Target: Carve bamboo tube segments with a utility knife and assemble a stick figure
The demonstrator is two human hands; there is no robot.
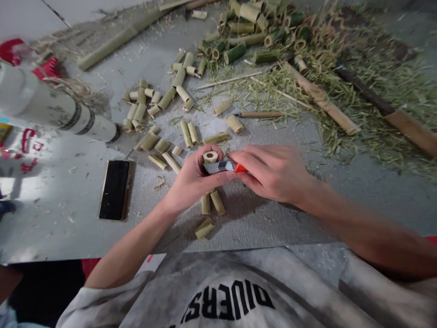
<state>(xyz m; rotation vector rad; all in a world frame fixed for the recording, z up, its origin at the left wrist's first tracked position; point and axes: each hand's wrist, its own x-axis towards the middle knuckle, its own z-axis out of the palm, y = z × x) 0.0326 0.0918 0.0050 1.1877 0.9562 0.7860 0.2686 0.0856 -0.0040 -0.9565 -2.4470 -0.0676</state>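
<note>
My left hand [192,175] is closed around a short bamboo piece [210,156], its hollow end facing up. In my right hand [273,171] is a utility knife with an orange-red handle [241,168]. Its metal blade [212,168] lies against or just beside the near side of the bamboo piece, and my left thumb rests along the knife's front. Just below my hands, two bamboo pieces [217,202] lie side by side on the table, with another cut piece [205,228] nearer to me. Part of the held piece is hidden by my fingers.
A phone [114,190] lies at the left, near a tall white patterned cylinder [61,107]. Several bamboo figures [170,89] stand farther back. Green bamboo tubes [235,53] and shavings [341,86] are heaped at back right, beside a long dark-bladed tool [365,93]. A thin carving tool [261,115] lies mid-table.
</note>
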